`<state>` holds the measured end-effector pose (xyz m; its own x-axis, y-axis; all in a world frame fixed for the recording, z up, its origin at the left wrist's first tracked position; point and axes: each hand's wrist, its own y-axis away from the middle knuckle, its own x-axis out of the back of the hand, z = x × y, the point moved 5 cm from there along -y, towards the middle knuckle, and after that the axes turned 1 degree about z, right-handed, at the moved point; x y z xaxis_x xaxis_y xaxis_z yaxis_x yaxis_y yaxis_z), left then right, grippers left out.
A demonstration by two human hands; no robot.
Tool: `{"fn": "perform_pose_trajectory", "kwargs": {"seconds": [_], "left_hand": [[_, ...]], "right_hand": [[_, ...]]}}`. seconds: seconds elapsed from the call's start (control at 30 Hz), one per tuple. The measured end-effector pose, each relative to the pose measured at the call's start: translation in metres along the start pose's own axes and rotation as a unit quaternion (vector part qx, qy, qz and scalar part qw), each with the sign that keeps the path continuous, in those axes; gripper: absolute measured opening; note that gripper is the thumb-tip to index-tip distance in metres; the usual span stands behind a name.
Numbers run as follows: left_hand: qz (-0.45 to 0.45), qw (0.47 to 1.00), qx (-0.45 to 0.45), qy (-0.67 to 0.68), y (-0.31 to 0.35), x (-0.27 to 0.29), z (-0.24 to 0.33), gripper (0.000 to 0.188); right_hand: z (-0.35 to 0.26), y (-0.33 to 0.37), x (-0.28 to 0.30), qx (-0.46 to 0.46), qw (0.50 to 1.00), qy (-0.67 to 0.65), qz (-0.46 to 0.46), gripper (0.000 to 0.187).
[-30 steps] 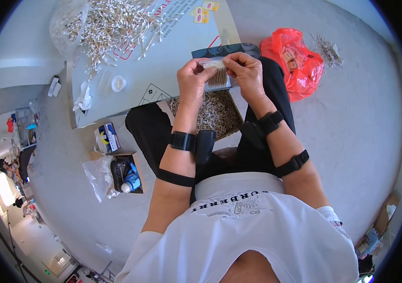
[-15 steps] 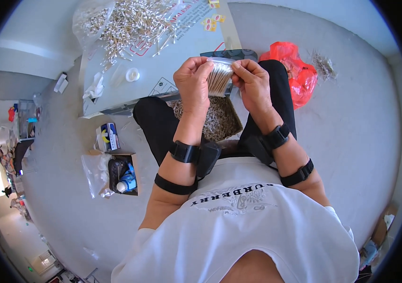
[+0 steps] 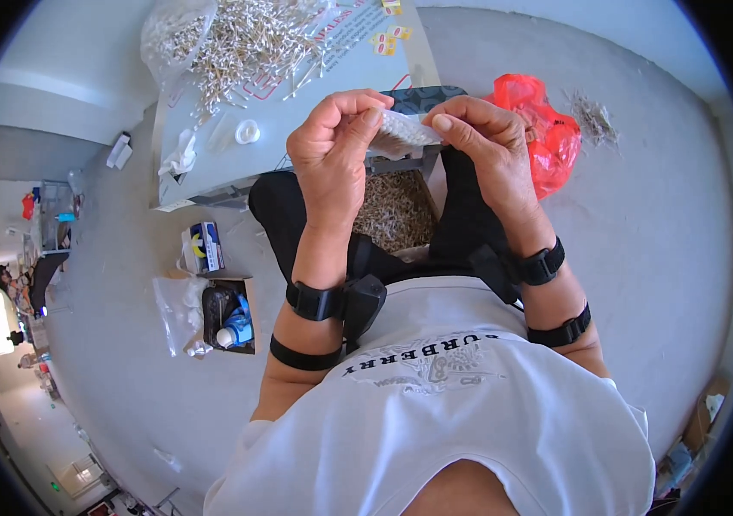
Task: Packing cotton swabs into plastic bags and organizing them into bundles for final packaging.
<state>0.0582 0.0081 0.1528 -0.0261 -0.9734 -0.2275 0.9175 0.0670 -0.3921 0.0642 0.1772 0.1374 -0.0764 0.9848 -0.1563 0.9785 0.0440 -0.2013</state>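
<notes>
A small clear plastic bag of cotton swabs [image 3: 399,138] hangs between my two hands, above my knees. My left hand [image 3: 329,163] pinches its upper left corner between thumb and fingers. Thumb and forefinger of my right hand [image 3: 493,153] close on the upper right corner. White swab tips show through the film, with the bag tilted. Below, between my legs, an open box [image 3: 431,202] is filled with many loose swabs. Beyond my hands, a large heap of loose cotton swabs [image 3: 242,52] spills from a clear bag on the table [image 3: 297,129].
A white round container [image 3: 247,132] and crumpled white tissue [image 3: 180,155] lie on the table, with yellow-and-white packets [image 3: 385,43] farther back. A red plastic bag [image 3: 547,142] sits on the floor at right. At left stand a blue-and-white box [image 3: 203,247] and a carton [image 3: 246,331] holding a bottle.
My hands have moved apart and rise closer to the camera. The swab bag has tipped, its swabs now seen more end-on, and its top edge is stretched between both hands.
</notes>
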Motion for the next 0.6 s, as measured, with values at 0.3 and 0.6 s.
{"fn": "perform_pose_trajectory", "kwargs": {"seconds": [0.3, 0.6], "left_hand": [[-0.007, 0.998, -0.053, -0.018, 0.011, 0.001, 0.013, 0.004], [-0.009, 0.997, -0.065, -0.026, 0.022, 0.007, 0.020, 0.003]], "right_hand": [[-0.018, 0.010, -0.010, 0.086, 0.994, 0.056, -0.032, 0.009], [-0.017, 0.015, -0.024, 0.055, 0.998, -0.009, -0.042, 0.008]]}}
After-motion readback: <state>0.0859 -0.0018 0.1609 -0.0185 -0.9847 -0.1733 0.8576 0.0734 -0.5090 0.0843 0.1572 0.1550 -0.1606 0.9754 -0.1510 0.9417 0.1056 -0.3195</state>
